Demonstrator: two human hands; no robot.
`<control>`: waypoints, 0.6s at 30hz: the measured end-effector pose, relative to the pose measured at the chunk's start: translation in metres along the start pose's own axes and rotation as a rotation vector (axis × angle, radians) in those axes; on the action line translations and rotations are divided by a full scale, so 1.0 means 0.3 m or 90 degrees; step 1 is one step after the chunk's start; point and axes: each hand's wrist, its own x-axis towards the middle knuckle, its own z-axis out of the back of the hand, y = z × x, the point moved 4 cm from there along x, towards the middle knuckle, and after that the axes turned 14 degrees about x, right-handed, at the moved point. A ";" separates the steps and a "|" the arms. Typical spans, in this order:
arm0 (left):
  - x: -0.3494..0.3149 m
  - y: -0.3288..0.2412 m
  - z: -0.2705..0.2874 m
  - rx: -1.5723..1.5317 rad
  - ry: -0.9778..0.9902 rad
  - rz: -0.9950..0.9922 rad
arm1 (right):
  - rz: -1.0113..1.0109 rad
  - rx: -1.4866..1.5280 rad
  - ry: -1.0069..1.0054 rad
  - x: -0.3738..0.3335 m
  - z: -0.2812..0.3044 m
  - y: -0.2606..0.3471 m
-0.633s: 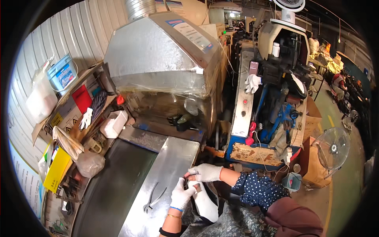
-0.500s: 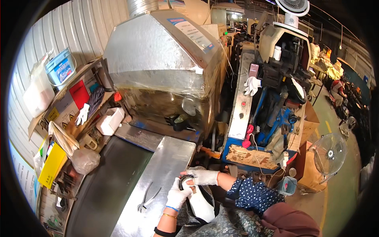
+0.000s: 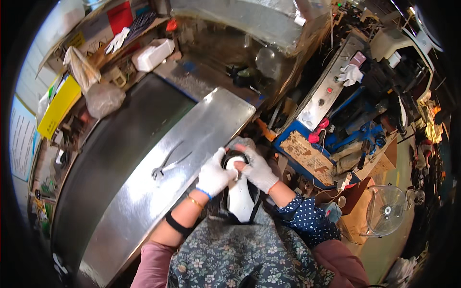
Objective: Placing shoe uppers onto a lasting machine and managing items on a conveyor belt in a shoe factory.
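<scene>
Just beyond the right edge of the silver, smooth metal worktop (image 3: 127, 211), an elongated white-faced shoe piece with a dark rim (image 3: 240, 198) is held up in front of the dark floral fabric apron (image 3: 245, 254), its near end close to the cloth. The left hand in a white knit glove (image 3: 212, 174) and the right hand in a white knit glove (image 3: 260, 172) pinch its far end from both sides, thumbs pressed in over the white face. Whether the hidden fingers have a firm hold underneath I can't fairly tell, as the gloves cover that end.

The likeliest trouble is a slip: if one thumb lost purchase on the smooth face, the piece could twist, and with no worktop below it might drop past the right edge. Uneven pressure could also skew the dark rim. The grey metal pliers with long curved handles (image 3: 167, 162) lie loose toward the worktop's far end; a swinging left elbow could knock them over its left edge onto the black flat belt (image 3: 108, 139).
</scene>
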 end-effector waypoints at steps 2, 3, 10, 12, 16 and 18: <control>0.041 -0.014 0.022 0.068 -0.057 -0.089 | -0.123 0.008 -0.034 -0.082 0.012 -0.051; 0.069 -0.017 0.029 0.138 -0.090 -0.122 | -0.189 -0.005 -0.055 -0.125 0.021 -0.077; 0.054 0.097 -0.075 -0.482 0.182 -0.023 | -0.285 0.336 -0.122 -0.222 0.108 -0.157; 0.013 0.130 -0.107 -0.458 0.159 0.012 | -0.544 0.685 -0.226 -0.250 0.042 -0.231; 0.014 0.130 -0.139 -0.392 0.121 0.016 | -0.520 0.268 -0.139 -0.245 -0.026 -0.294; 0.030 0.111 -0.131 -0.337 0.100 0.025 | -0.239 -0.295 -0.097 -0.221 0.001 -0.229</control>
